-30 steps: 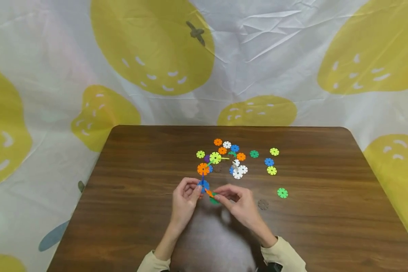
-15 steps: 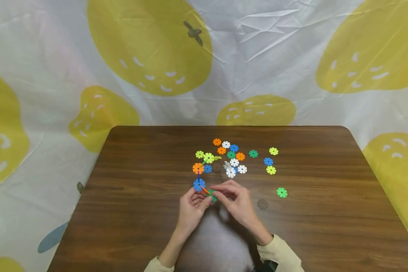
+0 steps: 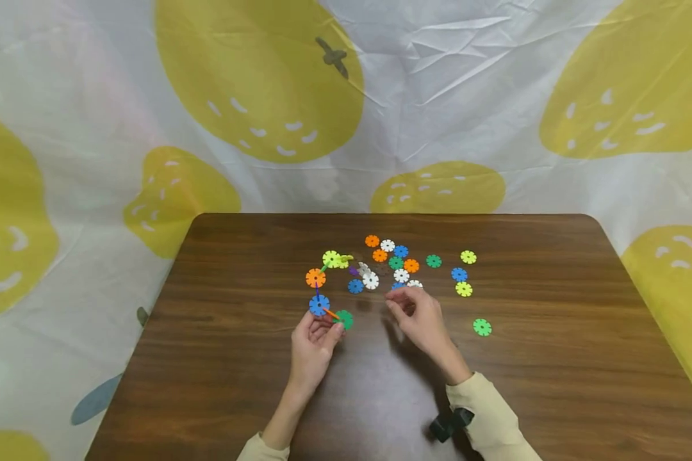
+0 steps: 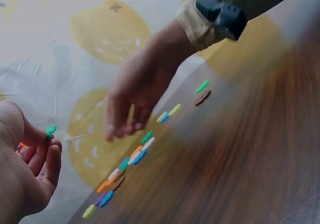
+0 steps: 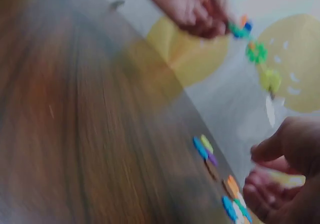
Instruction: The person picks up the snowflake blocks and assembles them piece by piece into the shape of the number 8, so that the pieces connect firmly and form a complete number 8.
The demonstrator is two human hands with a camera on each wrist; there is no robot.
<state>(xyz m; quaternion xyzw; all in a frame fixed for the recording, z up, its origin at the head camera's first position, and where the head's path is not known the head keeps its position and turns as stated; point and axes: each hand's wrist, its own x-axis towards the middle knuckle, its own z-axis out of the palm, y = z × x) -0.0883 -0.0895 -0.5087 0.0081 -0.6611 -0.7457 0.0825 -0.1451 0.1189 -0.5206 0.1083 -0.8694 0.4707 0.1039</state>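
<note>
My left hand (image 3: 329, 322) pinches the lower end of a chain of toothed plastic discs at its green disc (image 3: 343, 319). The chain arcs away over a blue disc (image 3: 318, 305) and an orange disc (image 3: 315, 278) to a yellow-green disc (image 3: 331, 258). The left wrist view shows the green disc (image 4: 50, 129) above my curled left fingers (image 4: 50, 156). My right hand (image 3: 402, 301) hovers apart from the chain, its fingers loosely bent over the near edge of the loose disc pile (image 3: 400, 262), by a white disc (image 3: 414, 283). I see nothing between its fingers.
Single discs lie right of the pile: blue (image 3: 459, 274), two yellow-green (image 3: 468, 257) (image 3: 464, 289) and a bright green one (image 3: 482, 327). The brown wooden table (image 3: 553, 358) ends at a fruit-patterned cloth (image 3: 346, 96) behind.
My right hand has let go of the chain and moved up and right to the loose discs. My left hand has carried the chain a little to the left.
</note>
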